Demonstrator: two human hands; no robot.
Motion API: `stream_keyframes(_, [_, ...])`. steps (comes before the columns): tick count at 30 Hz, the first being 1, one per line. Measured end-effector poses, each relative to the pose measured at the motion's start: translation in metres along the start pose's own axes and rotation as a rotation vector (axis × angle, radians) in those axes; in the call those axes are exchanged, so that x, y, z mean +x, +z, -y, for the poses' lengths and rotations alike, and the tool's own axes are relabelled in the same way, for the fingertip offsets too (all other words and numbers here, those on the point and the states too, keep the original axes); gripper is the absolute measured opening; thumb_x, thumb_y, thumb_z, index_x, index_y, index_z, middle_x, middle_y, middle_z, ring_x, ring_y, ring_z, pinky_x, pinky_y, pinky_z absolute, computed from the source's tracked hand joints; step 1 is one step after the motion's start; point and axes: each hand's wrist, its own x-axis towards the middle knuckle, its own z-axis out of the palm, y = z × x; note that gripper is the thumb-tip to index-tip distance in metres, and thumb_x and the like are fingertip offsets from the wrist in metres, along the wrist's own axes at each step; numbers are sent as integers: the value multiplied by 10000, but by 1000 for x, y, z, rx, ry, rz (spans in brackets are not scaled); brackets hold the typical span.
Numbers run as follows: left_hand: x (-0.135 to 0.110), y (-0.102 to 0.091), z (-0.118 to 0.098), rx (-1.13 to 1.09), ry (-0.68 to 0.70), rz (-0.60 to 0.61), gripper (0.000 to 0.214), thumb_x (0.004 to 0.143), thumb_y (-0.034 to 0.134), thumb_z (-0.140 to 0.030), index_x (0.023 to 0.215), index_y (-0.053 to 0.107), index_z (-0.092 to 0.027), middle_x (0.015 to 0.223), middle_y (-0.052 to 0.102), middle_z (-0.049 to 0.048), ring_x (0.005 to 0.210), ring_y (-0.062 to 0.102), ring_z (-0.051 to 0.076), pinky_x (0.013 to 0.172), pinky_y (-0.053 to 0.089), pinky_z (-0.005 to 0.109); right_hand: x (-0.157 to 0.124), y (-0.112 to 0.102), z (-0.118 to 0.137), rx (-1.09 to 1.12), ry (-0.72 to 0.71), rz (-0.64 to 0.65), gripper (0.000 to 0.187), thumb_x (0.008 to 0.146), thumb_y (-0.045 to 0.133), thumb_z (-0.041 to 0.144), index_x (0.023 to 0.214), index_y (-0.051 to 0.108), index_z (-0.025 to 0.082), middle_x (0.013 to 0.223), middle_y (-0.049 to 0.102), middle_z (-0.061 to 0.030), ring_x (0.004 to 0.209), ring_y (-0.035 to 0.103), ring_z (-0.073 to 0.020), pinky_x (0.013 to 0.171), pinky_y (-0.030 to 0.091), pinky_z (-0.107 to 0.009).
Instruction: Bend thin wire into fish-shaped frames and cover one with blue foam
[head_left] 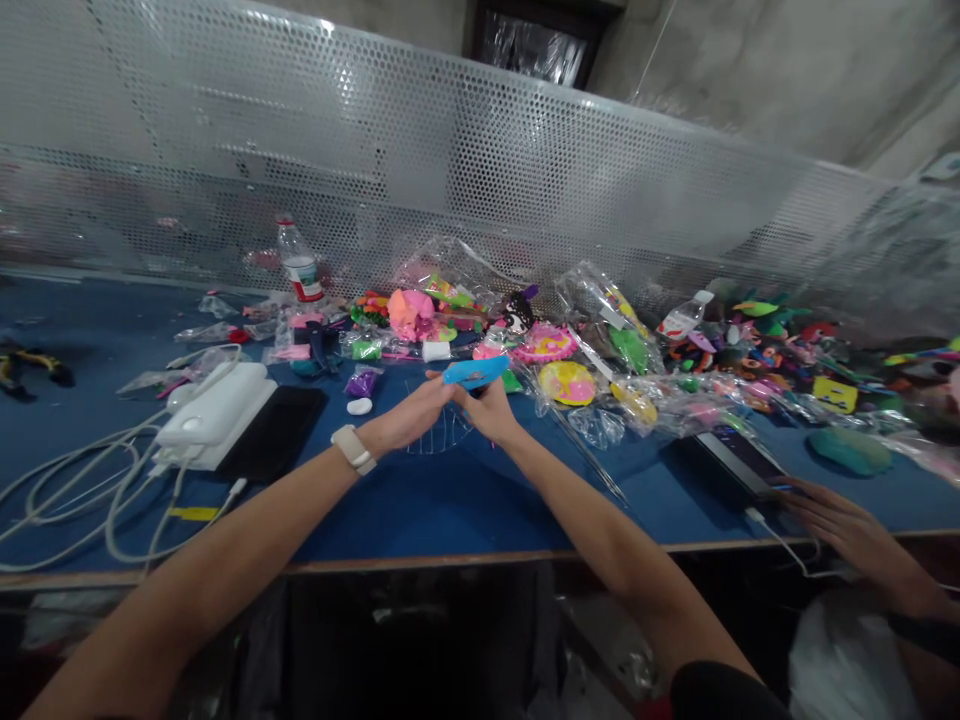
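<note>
Currently held: we have the flat blue piece (pixel 476 373) raised above the middle of the table (pixel 450 515), tilted slightly, its right end higher.
Left hand: our left hand (pixel 414 416), with a pale watch band (pixel 353 450) at the wrist, is closed at the piece's left end; we cannot make out each finger.
Right hand: our right hand (pixel 493 411) is closed on the piece from below, fingers bent and partly hidden.
Beside our left hand: we see a purple packet (pixel 362 382) and a white round disc (pixel 360 406) near each other on the table.
Behind the blue piece: a pink lump (pixel 410 315) and a yellow-and-pink disc (pixel 568 383) lie among clear plastic bags.
Left side: a black phone (pixel 274 432) lies against a white box (pixel 215 418) with pale cables.
Right side: a co-worker's hand (pixel 836 525) touches a dark device (pixel 724 468) by the table edge.
Back: a bottle with a red cap (pixel 301 268) stands before a perforated metal panel (pixel 375 150).
</note>
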Motion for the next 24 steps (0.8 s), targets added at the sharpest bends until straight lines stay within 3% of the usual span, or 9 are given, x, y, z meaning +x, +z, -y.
stream_keyframes(5, [3,3,-1,-146,-56,-67,708,978,559,-819,1322,788,-244,1474,727,98,1567,480,364,1337,300,558,2,-3,-7,-4,-10,-21,574,743,885,772,795,705,229,656,643,-22,737,693,-234,568,569,-301])
stream_keyframes(8, [-1,1,-5,-186,-92,-64,721,968,560,-820,1231,831,-206,1423,759,112,1534,518,389,1324,316,547,1,-5,-12,-18,0,-1,559,771,868,763,866,764,222,616,613,-7,669,658,-217,533,539,-293])
stream_keyframes(13, [-2,-1,-7,-264,-127,-193,747,1003,502,-785,1235,837,-159,1373,783,141,1486,573,397,1297,340,536,4,-6,-18,-37,40,-9,557,769,875,751,889,793,213,660,662,-12,507,519,-145,438,451,-274])
stream_keyframes(19, [3,5,-10,-384,-153,-263,833,1023,409,-798,1308,807,-125,1340,790,184,1421,631,389,1259,372,538,6,-13,-11,-45,13,50,524,778,881,733,873,786,227,656,647,-28,704,671,-228,504,535,-288])
stream_keyframes(24, [-1,-1,-16,-329,-135,-317,837,999,404,-815,1239,823,-131,1317,797,187,1411,631,400,1258,369,571,5,-23,-12,-104,-28,-7,509,808,880,683,1001,775,223,935,769,-66,694,664,-182,487,514,-264])
